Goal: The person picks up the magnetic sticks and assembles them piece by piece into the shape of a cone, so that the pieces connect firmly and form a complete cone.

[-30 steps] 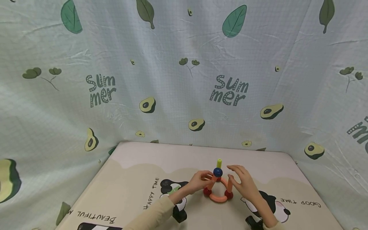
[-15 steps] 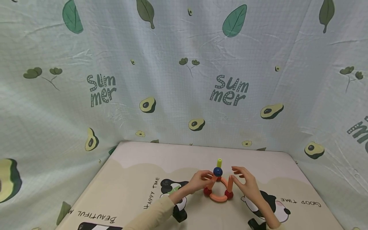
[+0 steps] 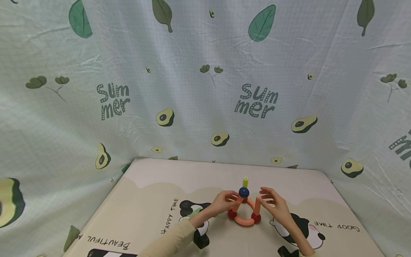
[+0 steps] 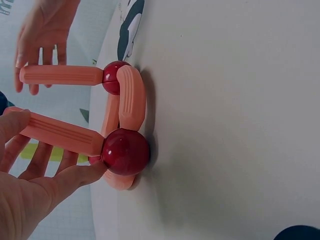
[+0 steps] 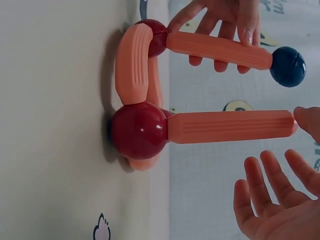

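A toy frame of curved orange pieces (image 3: pixel 244 222) and red balls (image 3: pixel 255 217) lies as a ring on the table. My left hand (image 3: pixel 223 202) grips an upright orange rod (image 4: pixel 65 135) on the left red ball (image 4: pixel 126 151), thumb on one side, fingers on the other. A blue ball (image 5: pixel 288 66) caps that rod. Another orange rod (image 5: pixel 230 126) stands on the right red ball (image 5: pixel 139 131). My right hand (image 3: pixel 277 207) touches its top end with the thumb; the fingers are spread away from it. A yellow-green rod (image 3: pixel 245 182) rises behind the blue ball.
The pale table (image 3: pixel 144 192) bears printed pandas and lettering. A patterned curtain (image 3: pixel 192 100) hangs behind and around it. A black object (image 3: pixel 288 252) sits near my right wrist, and a dark round shape (image 4: pixel 300 233) shows at the left wrist view's lower edge.
My right hand has shifted slightly right, and its fingers have moved away from the blue ball and yellow-green rod. The left hand and the frame have stayed nearly still.
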{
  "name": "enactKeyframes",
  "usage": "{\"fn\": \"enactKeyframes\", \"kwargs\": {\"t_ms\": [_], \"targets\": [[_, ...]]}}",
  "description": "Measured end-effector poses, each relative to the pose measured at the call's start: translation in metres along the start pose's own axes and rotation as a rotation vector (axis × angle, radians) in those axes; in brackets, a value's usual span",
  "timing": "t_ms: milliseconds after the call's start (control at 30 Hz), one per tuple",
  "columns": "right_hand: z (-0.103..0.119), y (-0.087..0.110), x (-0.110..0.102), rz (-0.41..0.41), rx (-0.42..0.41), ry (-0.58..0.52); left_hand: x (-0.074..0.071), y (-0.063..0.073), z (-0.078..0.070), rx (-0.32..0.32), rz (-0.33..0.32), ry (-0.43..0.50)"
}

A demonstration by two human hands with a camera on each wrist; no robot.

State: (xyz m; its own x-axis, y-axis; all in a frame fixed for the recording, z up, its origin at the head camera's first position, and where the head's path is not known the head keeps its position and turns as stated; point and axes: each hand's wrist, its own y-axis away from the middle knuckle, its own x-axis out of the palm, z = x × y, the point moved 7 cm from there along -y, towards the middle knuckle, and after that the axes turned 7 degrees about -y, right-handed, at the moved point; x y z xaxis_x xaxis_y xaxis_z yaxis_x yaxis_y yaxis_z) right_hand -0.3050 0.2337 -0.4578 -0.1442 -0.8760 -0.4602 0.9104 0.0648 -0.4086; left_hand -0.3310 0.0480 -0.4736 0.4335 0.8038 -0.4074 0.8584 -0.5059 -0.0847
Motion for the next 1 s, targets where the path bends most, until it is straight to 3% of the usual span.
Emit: {"fn": "enactKeyframes", "kwargs": {"t_ms": [233, 500, 767, 1000], "targets": [[-0.011, 0.006, 0.007, 0.066, 0.144, -0.091, 0.001, 0.000, 0.001, -0.001, -0.011, -0.004], [-0.019, 0.007, 0.011, 0.082, 0.215, -0.111, 0.000, 0.001, -0.001, -0.001, -0.017, -0.006], [-0.022, 0.007, 0.012, 0.090, 0.248, -0.158, -0.001, 0.002, -0.005, -0.001, -0.020, -0.014], [-0.025, 0.007, 0.014, 0.110, 0.202, -0.184, 0.000, 0.001, -0.002, -0.011, -0.019, -0.025]]}}
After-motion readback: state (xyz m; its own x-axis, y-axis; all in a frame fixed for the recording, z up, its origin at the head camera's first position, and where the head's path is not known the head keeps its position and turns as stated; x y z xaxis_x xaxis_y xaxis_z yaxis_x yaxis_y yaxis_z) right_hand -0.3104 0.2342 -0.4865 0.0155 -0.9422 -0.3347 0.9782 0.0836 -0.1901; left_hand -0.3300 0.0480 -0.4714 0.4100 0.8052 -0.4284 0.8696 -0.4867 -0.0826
